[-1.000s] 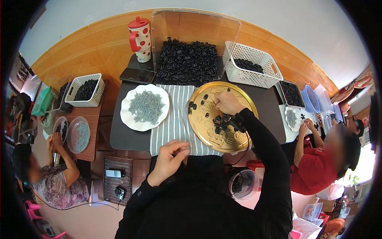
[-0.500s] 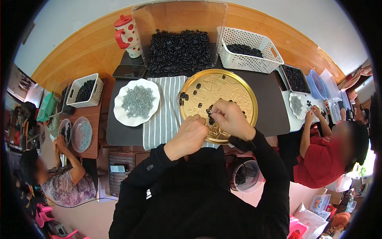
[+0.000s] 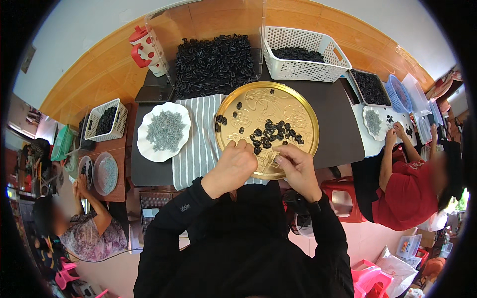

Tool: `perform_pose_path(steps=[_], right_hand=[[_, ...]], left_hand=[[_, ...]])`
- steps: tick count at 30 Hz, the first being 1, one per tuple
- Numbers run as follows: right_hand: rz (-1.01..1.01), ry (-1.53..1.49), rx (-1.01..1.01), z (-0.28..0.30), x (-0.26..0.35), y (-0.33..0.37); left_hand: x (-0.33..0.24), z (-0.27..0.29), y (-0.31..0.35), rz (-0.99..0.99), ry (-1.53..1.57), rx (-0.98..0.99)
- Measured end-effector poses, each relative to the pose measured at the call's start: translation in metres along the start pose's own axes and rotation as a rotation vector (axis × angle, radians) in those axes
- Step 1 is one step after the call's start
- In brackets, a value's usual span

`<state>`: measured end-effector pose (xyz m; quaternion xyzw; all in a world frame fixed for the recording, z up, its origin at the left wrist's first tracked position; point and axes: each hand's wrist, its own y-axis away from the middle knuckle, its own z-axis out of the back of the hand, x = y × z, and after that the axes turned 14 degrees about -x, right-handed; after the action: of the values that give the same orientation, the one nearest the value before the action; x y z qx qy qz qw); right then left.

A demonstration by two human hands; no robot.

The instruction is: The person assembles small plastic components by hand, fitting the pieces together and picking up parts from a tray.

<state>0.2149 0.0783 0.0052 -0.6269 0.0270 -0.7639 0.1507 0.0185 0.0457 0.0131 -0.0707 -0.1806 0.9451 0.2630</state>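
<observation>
Both my hands are over the near edge of a round golden tray (image 3: pixel 303 107). My left hand (image 3: pixel 231 169) is closed, its fingers curled in; whatever it holds is hidden. To its right my right hand (image 3: pixel 299 171) has thumb and fingers drawn together above the tray, and anything between them is too small or hidden to make out. A cluster of small black oval plastic pieces (image 3: pixel 275 131) lies on the tray just beyond my hands. A few more black pieces (image 3: pixel 221 119) lie apart along the tray's left side.
A scalloped white plate (image 3: pixel 144 134) of small grey pieces stands left, beside a striped cloth (image 3: pixel 194 149). Behind are a clear bin of black pieces (image 3: pixel 213 62), a white basket (image 3: pixel 308 70), a phone (image 3: pixel 154 94) and a dotted tumbler (image 3: pixel 148 52). Two people work at side tables.
My right hand has drawn back from the black pieces toward the tray's near edge, uncovering the cluster. My left hand stays closed, slightly lower in view. The whole view has shifted a little.
</observation>
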Motion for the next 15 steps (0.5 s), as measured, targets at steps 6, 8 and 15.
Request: perform_pose_path(steps=[6, 8, 15], right_hand=[[-0.237, -0.263, -0.042, -0.011, -0.01, 0.014], [-0.348, -0.36, -0.083, -0.016, -0.007, 0.017], [-0.317, -0.471, -0.161, -0.032, -0.015, 0.025]], left_hand=[[0.005, -0.012, 0.0, 0.021, 0.028, -0.07], [0.007, -0.013, 0.003, 0.045, 0.061, -0.12], [0.017, -0.02, 0.01, 0.11, 0.135, -0.181]])
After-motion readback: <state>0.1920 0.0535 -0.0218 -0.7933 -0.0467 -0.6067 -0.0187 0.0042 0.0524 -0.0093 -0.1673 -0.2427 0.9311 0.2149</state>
